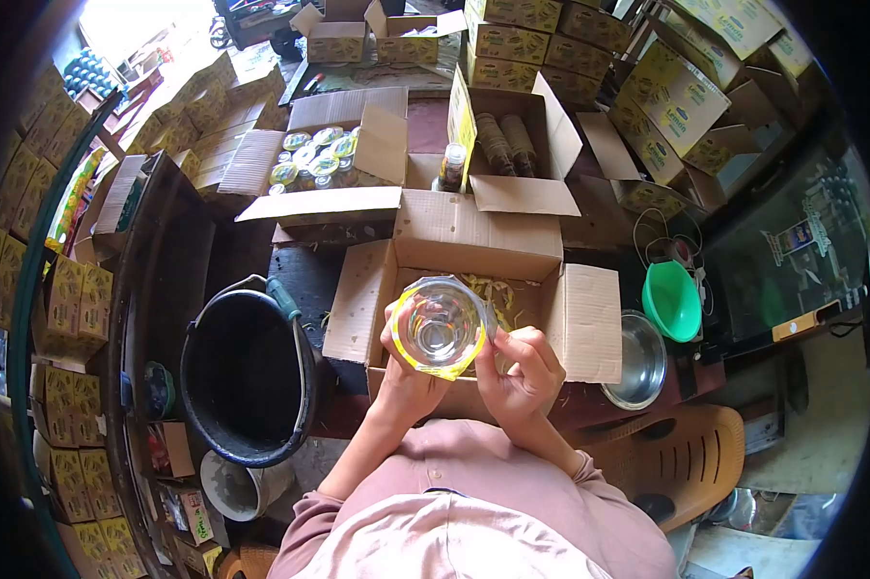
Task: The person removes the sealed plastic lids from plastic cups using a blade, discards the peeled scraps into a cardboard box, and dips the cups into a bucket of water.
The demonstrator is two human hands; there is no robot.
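Note:
A clear plastic cup (440, 328) with a yellow edge is held up in front of my chest, its round opening facing me. My left hand (406, 376) is closed round its lower left side. At the cup's right side, my right hand (522, 372) pinches a thin greyish film (491, 318) at the rim. Both hands are over the near side of an open cardboard box (386, 285). Yellow scraps (497, 289) lie inside that box, partly hidden behind the cup and hands.
Behind is a box of lidded cups (319, 154) and another with stacked cups (507, 145). A black bucket (247, 376) stands left; a steel bowl (637, 362) and green basin (672, 301) sit right. Yellow cartons (671, 111) are piled around. A brown plastic chair (666, 454) is at lower right.

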